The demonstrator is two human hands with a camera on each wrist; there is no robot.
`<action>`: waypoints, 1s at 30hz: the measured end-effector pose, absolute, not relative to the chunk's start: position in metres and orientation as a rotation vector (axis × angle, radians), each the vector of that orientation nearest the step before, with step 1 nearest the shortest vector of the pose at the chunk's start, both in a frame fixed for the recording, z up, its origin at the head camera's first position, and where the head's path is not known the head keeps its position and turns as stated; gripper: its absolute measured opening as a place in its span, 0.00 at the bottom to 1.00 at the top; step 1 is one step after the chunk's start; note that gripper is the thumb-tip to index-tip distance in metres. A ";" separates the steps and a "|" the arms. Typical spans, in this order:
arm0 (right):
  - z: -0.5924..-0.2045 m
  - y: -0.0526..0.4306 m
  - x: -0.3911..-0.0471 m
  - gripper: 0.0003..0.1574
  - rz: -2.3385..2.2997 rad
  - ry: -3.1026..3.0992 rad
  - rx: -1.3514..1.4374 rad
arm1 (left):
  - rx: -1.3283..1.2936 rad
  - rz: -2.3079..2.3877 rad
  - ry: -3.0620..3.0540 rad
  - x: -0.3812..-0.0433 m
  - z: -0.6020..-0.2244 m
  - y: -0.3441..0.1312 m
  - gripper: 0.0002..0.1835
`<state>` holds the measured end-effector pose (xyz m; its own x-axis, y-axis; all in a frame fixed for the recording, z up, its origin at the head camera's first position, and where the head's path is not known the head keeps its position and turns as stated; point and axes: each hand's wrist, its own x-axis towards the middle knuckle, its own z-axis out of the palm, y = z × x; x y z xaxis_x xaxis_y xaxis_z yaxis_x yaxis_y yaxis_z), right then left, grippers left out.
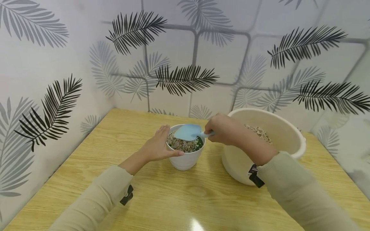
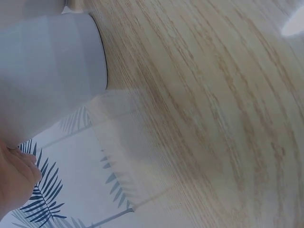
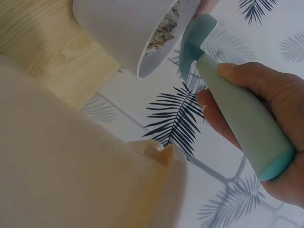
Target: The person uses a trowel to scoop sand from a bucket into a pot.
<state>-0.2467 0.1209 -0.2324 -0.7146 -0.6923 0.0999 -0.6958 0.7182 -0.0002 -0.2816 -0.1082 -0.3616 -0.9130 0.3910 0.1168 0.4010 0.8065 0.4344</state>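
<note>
My right hand [image 1: 224, 130] grips the handle of a blue hand trowel [image 1: 188, 132], its blade over the mouth of a white flower pot [image 1: 185, 162]. In the right wrist view the trowel's pale green handle [image 3: 247, 118] lies across the palm, fingers and thumb wrapped round it. Small pebbly gravel [image 1: 185, 145] fills the pot nearly to the rim, with a dark green patch at its right side. My left hand [image 1: 157, 146] holds the pot from the left, thumb along the near rim and fingers at the far side. The left wrist view shows the pot's wall [image 2: 52, 71] standing on the table.
A large cream bucket [image 1: 237, 163] stands right of the pot, under my right forearm, with similar gravel [image 1: 258, 133] inside. The wooden table [image 1: 162, 199] meets a leaf-patterned wall [image 1: 179, 45] at the back and left.
</note>
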 end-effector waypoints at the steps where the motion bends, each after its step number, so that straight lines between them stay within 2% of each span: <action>1: -0.234 0.120 -0.247 0.03 0.060 -2.827 1.142 | -0.651 -0.724 -2.963 -0.282 -0.361 -0.108 0.65; 9: -0.244 0.113 -0.250 0.05 0.043 -2.876 1.125 | -0.666 -0.755 -2.946 -0.282 -0.362 -0.109 0.64; 21: -0.238 0.122 -0.241 0.05 -0.012 -2.963 1.023 | -0.671 -0.740 -2.949 -0.281 -0.364 -0.109 0.63; 25: -0.234 0.126 -0.237 0.10 -0.024 -2.949 1.051 | -0.663 -0.742 -2.954 -0.280 -0.363 -0.109 0.62; 30: -0.229 0.131 -0.234 0.21 -0.068 -2.956 1.097 | -0.662 -0.731 -2.950 -0.281 -0.363 -0.109 0.63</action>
<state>-0.2344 0.1307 -0.2290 -0.7580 -0.6517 -0.0265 -0.6522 0.7572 0.0358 -0.2810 -0.1095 -0.3628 -0.9090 0.3962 0.1294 0.4107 0.7990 0.4393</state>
